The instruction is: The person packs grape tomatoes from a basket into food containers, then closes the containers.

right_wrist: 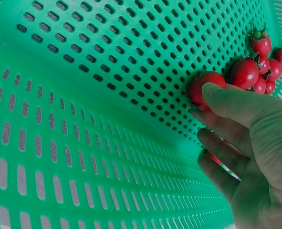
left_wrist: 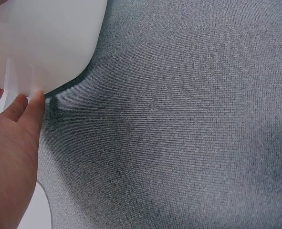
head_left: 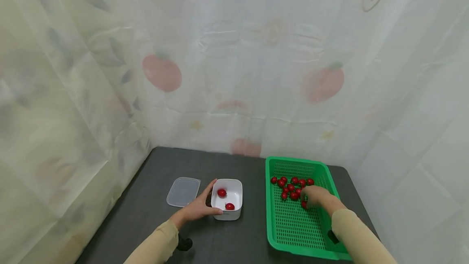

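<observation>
Curtained-off work booth from where I stand, tight around the bench [head_left: 139, 207] on three sides; home, lab or shop beyond that, can't tell. Evidence: pale curtain [head_left: 242, 84] with faded fruit prints [head_left: 163, 73] hangs behind the bench, leaf-printed sheet [head_left: 55, 133] along its left, pale sheet [head_left: 421, 166] along its right. Bench top is dark grey, finely ribbed.

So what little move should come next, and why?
Probably lift the small tomato pinched in the right fingers out of the green basket, toward the white container: the left fingers grip that container, and its two tomatoes leave visible room.
</observation>
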The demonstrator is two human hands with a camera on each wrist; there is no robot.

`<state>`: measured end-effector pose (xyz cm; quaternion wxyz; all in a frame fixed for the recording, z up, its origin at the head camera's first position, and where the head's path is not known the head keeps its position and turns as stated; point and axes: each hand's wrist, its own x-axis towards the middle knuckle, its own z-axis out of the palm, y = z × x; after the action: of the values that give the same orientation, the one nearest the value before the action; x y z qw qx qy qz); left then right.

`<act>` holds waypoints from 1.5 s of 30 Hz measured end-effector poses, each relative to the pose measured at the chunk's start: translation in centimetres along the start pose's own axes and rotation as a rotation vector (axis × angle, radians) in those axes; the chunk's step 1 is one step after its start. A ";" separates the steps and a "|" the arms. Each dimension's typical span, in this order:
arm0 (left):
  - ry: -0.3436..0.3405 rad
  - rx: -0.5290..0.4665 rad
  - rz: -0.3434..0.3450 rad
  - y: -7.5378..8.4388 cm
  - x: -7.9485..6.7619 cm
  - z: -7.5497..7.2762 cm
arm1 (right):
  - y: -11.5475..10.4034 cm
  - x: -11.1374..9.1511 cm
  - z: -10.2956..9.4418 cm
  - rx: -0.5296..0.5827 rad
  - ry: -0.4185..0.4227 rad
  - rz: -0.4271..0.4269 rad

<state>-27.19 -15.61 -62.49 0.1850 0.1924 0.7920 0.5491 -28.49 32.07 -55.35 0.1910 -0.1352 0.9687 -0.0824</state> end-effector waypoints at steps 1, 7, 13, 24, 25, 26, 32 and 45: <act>-0.002 0.000 -0.002 0.0 0.0 0.0 | 0.0 0.0 0.0 0.000 -0.001 -0.002; 0.002 -0.007 0.001 0.1 -0.1 -0.1 | 0.0 0.3 0.3 -0.005 0.002 0.006; -0.002 -0.024 -0.004 0.4 -0.3 -0.1 | 0.1 -0.2 0.3 -0.001 0.044 -0.037; 0.012 -0.016 0.000 0.3 -0.2 0.0 | -0.9 -1.0 -2.5 0.144 0.214 -0.286; 0.011 -0.017 0.001 0.3 -0.2 0.0 | -1.2 -1.0 -2.9 0.162 0.217 -0.300; 0.012 -0.014 0.000 0.4 -0.2 0.1 | -1.6 -1.0 -3.3 0.180 0.218 -0.310; 0.011 -0.017 0.004 0.5 -0.3 0.2 | -4.7 -0.6 -5.2 0.274 0.204 -0.339; 0.005 -0.006 -0.006 0.5 -0.2 0.0 | -11.9 2.7 -6.6 0.274 0.168 -0.464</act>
<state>-26.97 -15.52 -62.05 0.1852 0.1882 0.7913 0.5514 -30.73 20.73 -47.76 0.1028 -0.3192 0.9040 -0.2651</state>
